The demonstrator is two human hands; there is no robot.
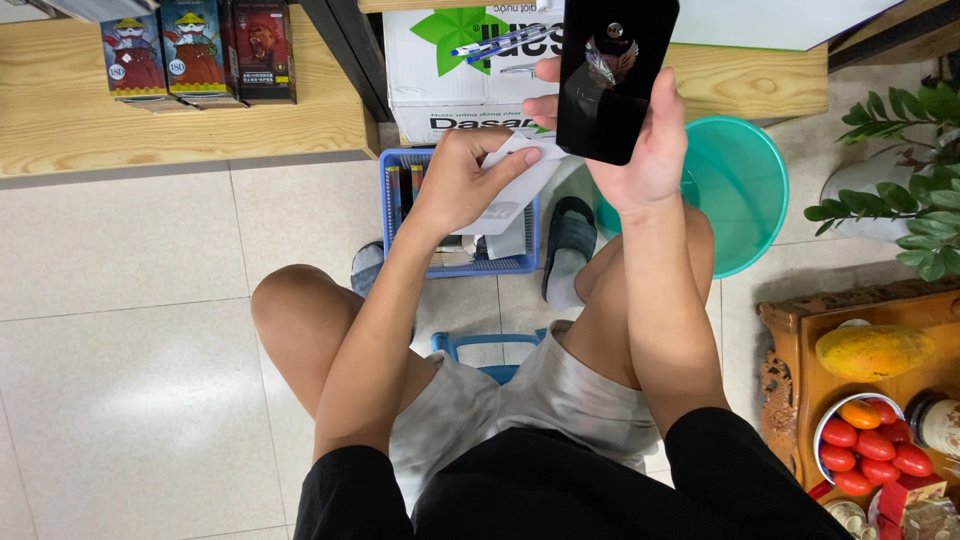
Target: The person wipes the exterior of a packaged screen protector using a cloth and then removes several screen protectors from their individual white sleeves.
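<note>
My right hand [640, 150] holds a flat black glossy box [612, 75] upright, with a round emblem near its top. My left hand [462, 180] grips a white slip of paper or film [520, 185] just below the box's lower left corner. Both hands are raised above my knees as I sit on a low blue stool [490, 350]. Under my hands a blue plastic basket [395, 215] with several flat items stands on the floor.
A teal plastic basin [745, 180] sits to the right of my feet. A white cardboard carton [450, 75] stands ahead, and a wooden shelf [180, 130] with boxed figures lies at the left. At right are a potted plant [900, 190] and a wooden tray [790, 350] with fruit.
</note>
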